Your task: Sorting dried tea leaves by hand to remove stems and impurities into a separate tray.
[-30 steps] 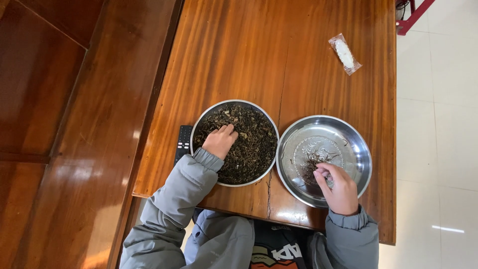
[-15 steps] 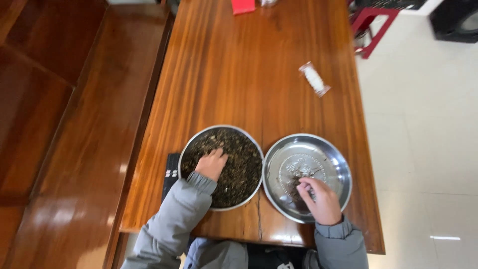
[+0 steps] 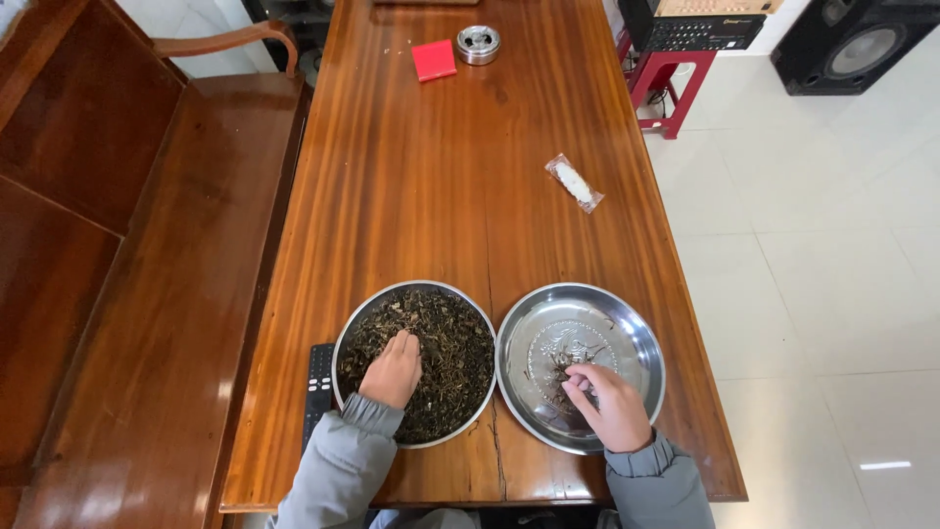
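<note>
Two round metal plates lie side by side near the front edge of a long wooden table (image 3: 441,196). The left plate (image 3: 345,338) is full of dark dried leaves (image 3: 455,358). My left hand (image 3: 392,370) rests palm down in those leaves, fingers pushed into the pile. The right plate (image 3: 627,328) is shiny and mostly bare, with a small heap of dark leaves (image 3: 563,367) near its middle. My right hand (image 3: 607,402) hovers over that heap, its fingers pinched together on some bits of leaf. Both arms wear grey sleeves.
A black remote control (image 3: 318,387) lies left of the left plate. A small clear wrapped packet (image 3: 575,182) sits mid-table on the right. A red box (image 3: 434,60) and a round metal tin (image 3: 478,44) stand at the far end. A wooden bench (image 3: 166,294) runs along the left; a red stool (image 3: 666,78) and speaker (image 3: 852,44) are beyond.
The camera has tilted up, so more of the table's far end shows. My left hand stays in the dark leaves; my right hand stays over the shiny plate with fingers still pinched.
</note>
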